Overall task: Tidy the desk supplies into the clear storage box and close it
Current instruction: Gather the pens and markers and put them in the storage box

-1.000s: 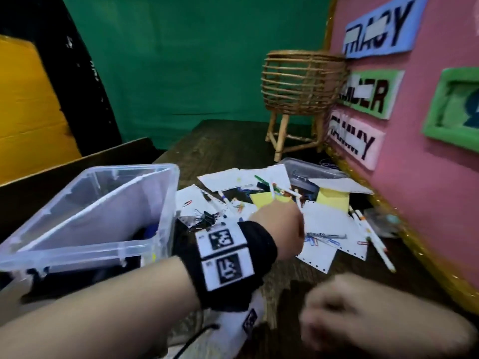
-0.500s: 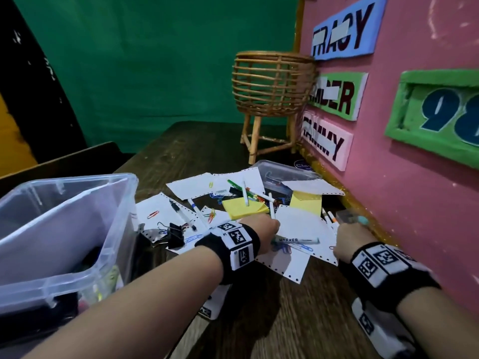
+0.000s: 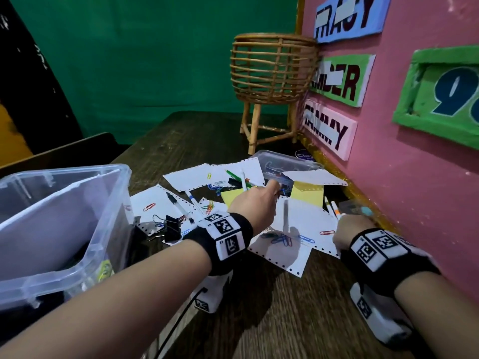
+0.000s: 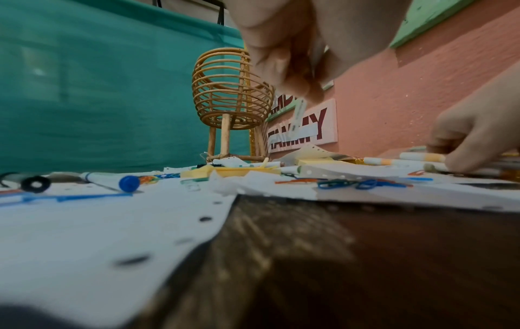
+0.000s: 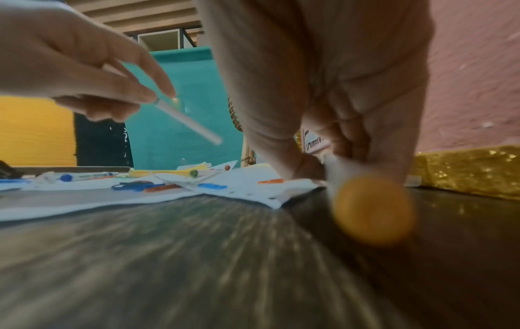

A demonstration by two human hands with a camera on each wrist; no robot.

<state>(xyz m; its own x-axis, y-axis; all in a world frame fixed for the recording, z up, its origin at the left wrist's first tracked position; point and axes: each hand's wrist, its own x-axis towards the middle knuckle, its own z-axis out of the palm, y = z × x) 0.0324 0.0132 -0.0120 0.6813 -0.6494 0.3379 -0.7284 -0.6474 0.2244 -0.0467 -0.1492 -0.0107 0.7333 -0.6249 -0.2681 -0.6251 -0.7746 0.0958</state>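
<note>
- Clear storage box (image 3: 64, 216) stands open at the worktop's (image 3: 272, 307) left edge.
- Left hand (image 3: 255, 203) pinches a white pen (image 5: 187, 120) above scattered papers (image 3: 303, 221).
- Right hand (image 3: 350, 229) grips an orange-capped marker (image 5: 371, 209) near the pink wall (image 3: 414, 177).

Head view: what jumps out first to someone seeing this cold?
The scatter of white paper sheets, pens and coloured paper clips across the middle of the dark wooden desk, against the pink wall. The left hand holds a white pen lifted over the pile, while the right hand grips an orange-capped marker near the wall. The clear storage box stands open at the left.
</note>
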